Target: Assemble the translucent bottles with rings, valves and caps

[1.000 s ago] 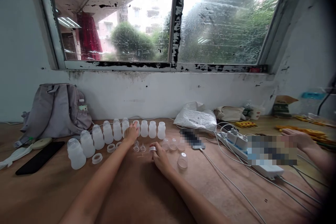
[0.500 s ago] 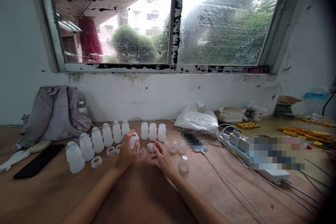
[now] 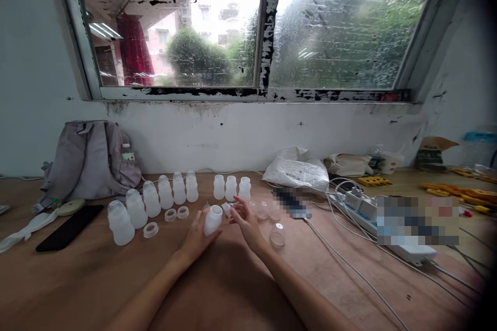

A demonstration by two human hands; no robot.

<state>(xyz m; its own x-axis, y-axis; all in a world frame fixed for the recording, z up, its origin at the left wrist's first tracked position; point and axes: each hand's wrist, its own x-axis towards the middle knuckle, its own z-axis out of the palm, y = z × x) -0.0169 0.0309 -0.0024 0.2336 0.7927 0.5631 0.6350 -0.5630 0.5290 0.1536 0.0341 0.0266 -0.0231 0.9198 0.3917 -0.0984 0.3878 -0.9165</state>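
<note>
- Brown counter (image 3: 233,289) runs beneath both forearms toward a white wall.
- Left hand (image 3: 194,239) is curled around a frosted bottle (image 3: 212,221), which is uncapped and tilted, its open mouth facing up.
- Right hand (image 3: 248,223) has its fingers partly spread; its fingertips are at a small clear part (image 3: 227,210) just beside the bottle's mouth, the exact grip too small to tell.
- Near the right wrist, a clear dome cap (image 3: 277,236) rests on the counter, with more clear caps (image 3: 262,211) beyond it.
- To the left lie three loose rings (image 3: 150,230) and a flat black object (image 3: 70,228).
- On the right, a white power strip (image 3: 406,251) sits among cables.
- Behind the rings, six capped bottles (image 3: 120,223) stand in a slanting row; three open bottles (image 3: 231,188) stand beyond the right hand.
- Farther back are a grey backpack (image 3: 91,163) and a silvery plastic bag (image 3: 297,171).
- Above them is a wet window (image 3: 337,31) with peeling black marks.
</note>
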